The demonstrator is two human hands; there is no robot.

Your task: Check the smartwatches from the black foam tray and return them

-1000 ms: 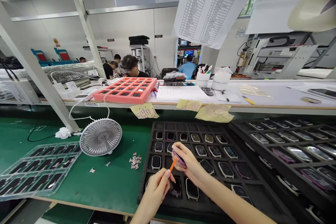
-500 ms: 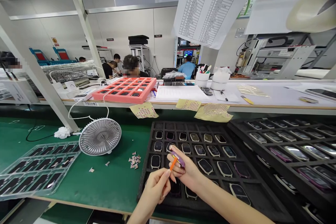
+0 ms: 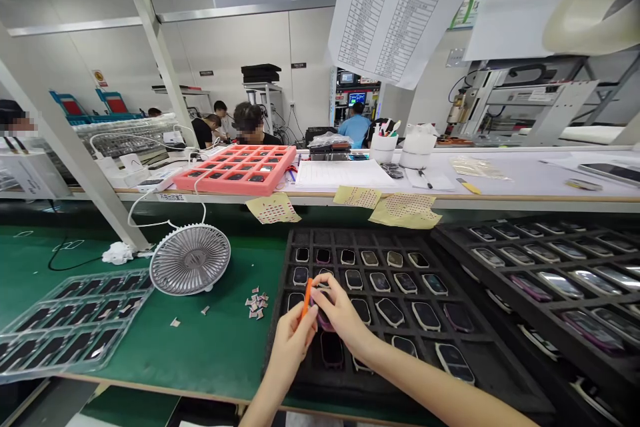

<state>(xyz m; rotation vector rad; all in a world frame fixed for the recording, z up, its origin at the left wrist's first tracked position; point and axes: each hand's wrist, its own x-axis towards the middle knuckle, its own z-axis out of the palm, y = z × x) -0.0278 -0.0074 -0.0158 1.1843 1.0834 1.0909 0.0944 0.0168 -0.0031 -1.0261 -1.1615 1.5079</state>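
Note:
My left hand [image 3: 294,333] pinches a slim orange stick [image 3: 307,298], which points up and away from me. Beside it my right hand [image 3: 340,313] is curled, its fingertips at the stick's upper end. Under those fingers shows a purple watch case [image 3: 324,321], mostly hidden by the hand. Both hands are above a black foam tray [image 3: 487,367], whose compartments hold several square watches with dark screens. A purple-rimmed watch [image 3: 333,350] lies in a compartment just below my right hand, and a pale-rimmed watch [image 3: 389,313] lies to its right.
More black trays of watches [image 3: 540,287] are stacked at right. A grey fan [image 3: 191,259], small loose pieces [image 3: 257,303] and a clear plastic tray [image 3: 75,320] occupy the green bench. A pink foam tray [image 3: 237,170] stands on the shelf. Co-workers sit beyond.
My right hand has turned over and moved slightly left, bringing its fingertips to the orange stick. The stick now stands more upright, and the purple case is more hidden.

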